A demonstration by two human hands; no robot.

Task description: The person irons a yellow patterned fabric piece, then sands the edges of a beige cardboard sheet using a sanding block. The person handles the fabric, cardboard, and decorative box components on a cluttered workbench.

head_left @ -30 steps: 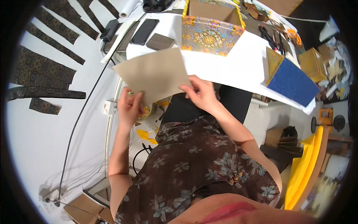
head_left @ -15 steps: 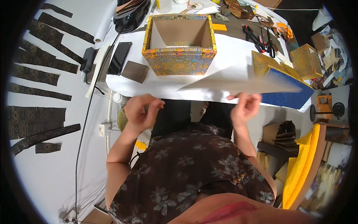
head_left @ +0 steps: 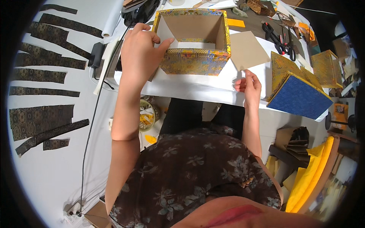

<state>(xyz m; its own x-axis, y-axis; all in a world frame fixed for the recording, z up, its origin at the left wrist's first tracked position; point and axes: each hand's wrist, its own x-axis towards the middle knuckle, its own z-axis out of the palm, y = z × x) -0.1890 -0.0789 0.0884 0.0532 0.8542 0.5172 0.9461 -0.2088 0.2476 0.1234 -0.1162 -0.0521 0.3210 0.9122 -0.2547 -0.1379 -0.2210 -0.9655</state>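
Note:
A box [head_left: 195, 62] covered in gold and blue patterned brocade stands open-topped on the white-covered table. Inside are bare tan walls and a pale panel at the left. My left hand [head_left: 142, 51] is over the box's left edge, thumb stretched toward the opening and fingers bent but apart; whether it touches the rim I cannot tell. Right of the box, a tan cardboard sheet [head_left: 249, 49] is tilted with one corner toward me. My right hand [head_left: 251, 89] pinches that near corner between thumb and forefinger, its other fingers curled.
A blue-topped brocade piece [head_left: 300, 95] is at the table's right, beside another gold brocade piece [head_left: 326, 68]. Black-handled scissors [head_left: 273, 40] lie farther back. Dark patterned fabric strips [head_left: 40, 78] spread over the left surface, next to a black cable [head_left: 91, 133]. A bin [head_left: 148, 114] stands below the table edge.
My left hand has risen from the table's front edge to the box's left side. The cardboard sheet, earlier blurred and nearly edge-on, now shows its broad face beside the box. The view has shifted slightly.

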